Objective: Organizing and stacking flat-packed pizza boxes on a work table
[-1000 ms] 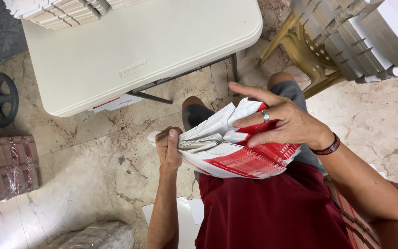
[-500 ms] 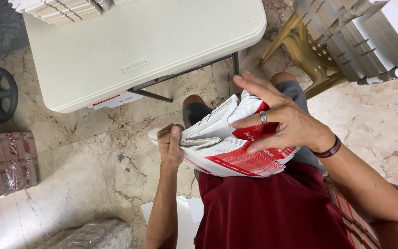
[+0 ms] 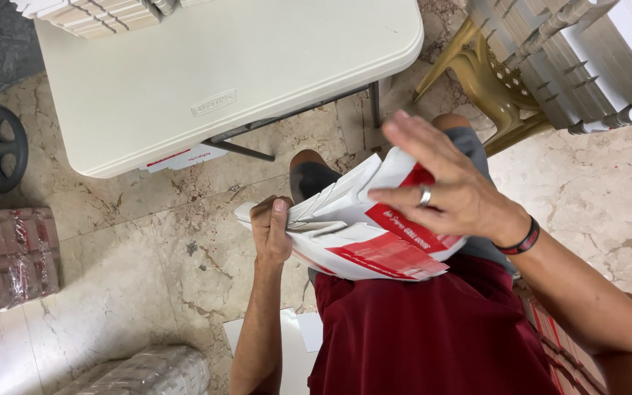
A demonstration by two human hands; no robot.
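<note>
Left hand (image 3: 272,232) clamped on stack of white-and-red cartons (image 3: 363,234); right hand (image 3: 444,190) spread open, resting atop that stack.

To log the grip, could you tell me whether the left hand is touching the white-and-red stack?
Touching: the head view shows the left hand clasped around the stack at its left edge.
</note>
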